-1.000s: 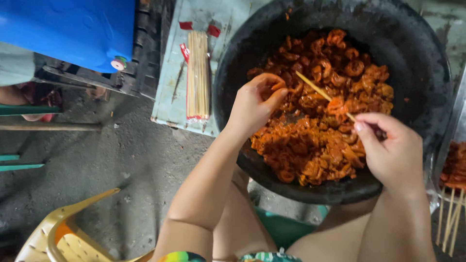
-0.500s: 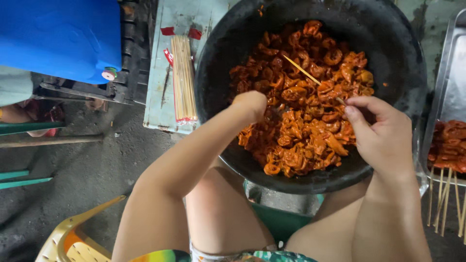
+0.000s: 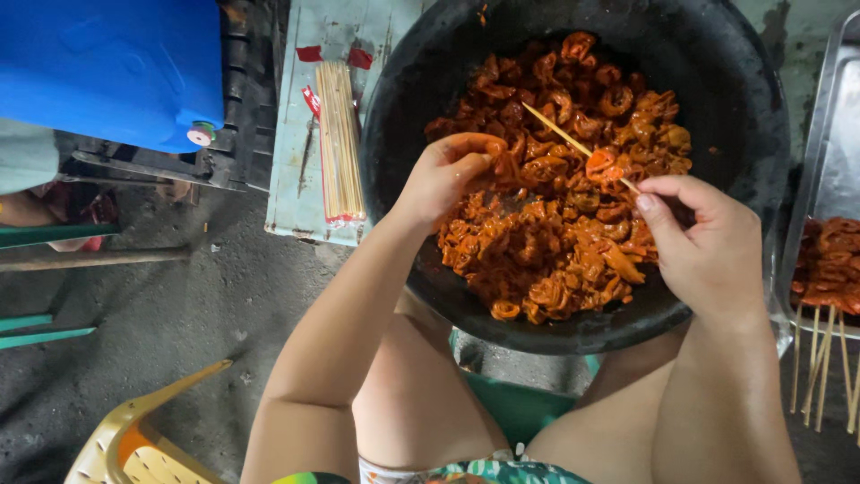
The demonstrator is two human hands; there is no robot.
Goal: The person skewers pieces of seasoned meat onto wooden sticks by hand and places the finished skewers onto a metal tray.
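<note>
A big black basin (image 3: 752,116) rests on my lap, filled with orange-red marinated meat pieces (image 3: 555,242). My right hand (image 3: 703,246) pinches a thin bamboo skewer (image 3: 560,133) that points up and left over the meat, with one piece threaded near my fingers. My left hand (image 3: 445,175) reaches into the left side of the basin, its fingers closed on a piece of the meat.
A bundle of bare bamboo skewers (image 3: 339,139) lies on a pale green board (image 3: 296,170) left of the basin. A metal tray (image 3: 829,179) at the right edge carries finished skewers (image 3: 829,269). A blue container (image 3: 107,63) sits top left; a yellow plastic chair (image 3: 134,439) stands bottom left.
My left hand has shifted within the left part of the basin and closed on a meat piece. The right hand keeps the skewer, now a little lower over the meat.
</note>
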